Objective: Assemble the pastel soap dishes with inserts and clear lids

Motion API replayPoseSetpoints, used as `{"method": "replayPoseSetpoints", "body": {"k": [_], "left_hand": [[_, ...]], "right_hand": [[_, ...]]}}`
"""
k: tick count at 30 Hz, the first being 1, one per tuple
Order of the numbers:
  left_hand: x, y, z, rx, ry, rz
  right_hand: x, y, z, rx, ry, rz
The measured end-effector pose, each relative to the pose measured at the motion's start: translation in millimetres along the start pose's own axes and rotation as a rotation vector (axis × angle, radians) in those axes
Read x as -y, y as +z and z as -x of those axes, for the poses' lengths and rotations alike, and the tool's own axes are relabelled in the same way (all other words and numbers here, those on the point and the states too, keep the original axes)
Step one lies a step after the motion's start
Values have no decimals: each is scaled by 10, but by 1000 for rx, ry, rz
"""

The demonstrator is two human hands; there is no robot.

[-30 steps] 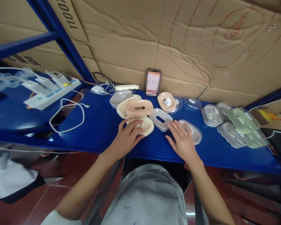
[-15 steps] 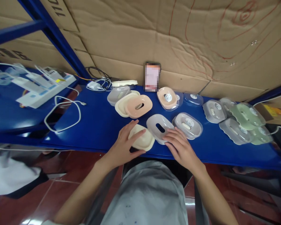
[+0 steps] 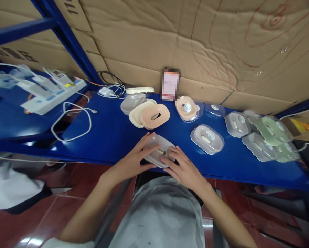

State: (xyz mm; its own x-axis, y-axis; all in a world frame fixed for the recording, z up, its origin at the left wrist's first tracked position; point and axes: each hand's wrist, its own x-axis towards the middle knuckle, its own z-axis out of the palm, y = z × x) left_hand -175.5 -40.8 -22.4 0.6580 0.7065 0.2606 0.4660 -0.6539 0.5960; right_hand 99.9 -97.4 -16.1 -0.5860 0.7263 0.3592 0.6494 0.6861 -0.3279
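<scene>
At the front of the blue table a grey soap dish tray with an oval slot sits over a cream base, which it almost wholly hides; a bit of cream shows through the slot. My left hand curves round its left end, fingers along the far side and thumb at the near edge. My right hand grips the right end, fingertips on the tray's rim and inner face. Just right of my hands lies a grey soap dish with a clear cover and a round label. Behind them a peach tray overlaps a cream piece.
A phone leans on the cardboard wall. More covered soap dishes, grey and green, are grouped at the right. A peach dish stands behind. On the left are a power strip and a white cable.
My right hand has brought the grey tray leftward from beside the cream base onto it. My left hand has stayed around the base. The view has shifted slightly.
</scene>
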Motion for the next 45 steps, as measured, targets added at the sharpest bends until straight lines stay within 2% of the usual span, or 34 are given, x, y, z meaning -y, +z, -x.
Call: {"method": "replayPoseSetpoints", "body": {"k": [5,8,10,12,14,16,18,22,24,26,28,30,33,35,39,45], "left_hand": [[129,48,80,-51,54,-87],[140,89,101,-81,61,-143],[119,91,102,-85,48,-162],[89,78,95,-82,30,-169],[65,68,86,-82,13,-173],[53,69,78,-91,5,-176],[48,77,74,-95,1,-177],[15,63,83,-88,-15,-150],[-17,34,93,-77,-36,-102],[-45,3,103,-65,-77,-23],[-60,-14,108,-67,-136,70],[-56,-13,110,-76,-202,144],[-29,6,112,-71,-268,200],[-10,16,114,-64,-278,223],[10,22,114,-57,-278,236],[31,7,108,-45,-238,241]], "right_hand": [[95,-76,-69,62,-22,33],[-50,-266,-157,86,-80,38],[-338,-486,-251,8,-5,83],[-746,-729,-367,-132,234,176],[-1160,-902,-491,-205,392,239],[-1452,-928,-616,-225,492,288],[-1562,-809,-739,-200,538,322],[-1413,-514,-980,-111,562,344],[-1285,-525,-1045,-99,576,341],[-1135,-635,-1006,-106,572,327],[-936,-745,-840,-104,525,296],[-687,-766,-580,-65,416,198],[-325,-601,-194,49,215,-63],[-172,-435,-51,104,133,-138],[-96,-212,-66,138,32,-107],[-88,-114,-134,99,-44,89]]}}
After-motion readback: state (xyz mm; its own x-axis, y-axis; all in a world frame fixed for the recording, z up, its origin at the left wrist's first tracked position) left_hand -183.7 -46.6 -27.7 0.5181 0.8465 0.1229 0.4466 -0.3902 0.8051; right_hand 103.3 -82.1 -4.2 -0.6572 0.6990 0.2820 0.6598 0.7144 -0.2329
